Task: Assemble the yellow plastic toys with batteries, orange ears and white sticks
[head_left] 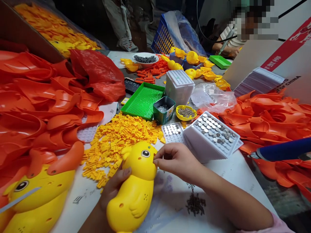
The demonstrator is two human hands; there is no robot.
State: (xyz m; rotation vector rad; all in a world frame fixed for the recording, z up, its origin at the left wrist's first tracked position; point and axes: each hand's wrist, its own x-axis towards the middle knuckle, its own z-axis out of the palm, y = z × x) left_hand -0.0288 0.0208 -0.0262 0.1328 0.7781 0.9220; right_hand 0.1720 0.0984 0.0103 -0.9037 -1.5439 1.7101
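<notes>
A yellow plastic toy duck (136, 194), with a printed eye, a moulded wing and small screw holes, is held upright over the table front. My left hand (114, 186) is wrapped round its back side, thumb at the neck. At the duck's face, the fingertips of my right hand (176, 160) are pinched together against the front edge; whatever they hold is hidden. Below my right forearm a small heap of dark screws (195, 204) lies on the white sheet. Small yellow plastic clips (121, 136) are piled behind the duck.
Orange plastic parts (262, 119) heap up on both sides. Trays of round discs (213, 131), a screw tin (164, 108), a yellow bowl (186, 117) and a green tray (143, 100) stand beyond. A blue screwdriver (286, 149) juts in at right. Another person (228, 48) sits across.
</notes>
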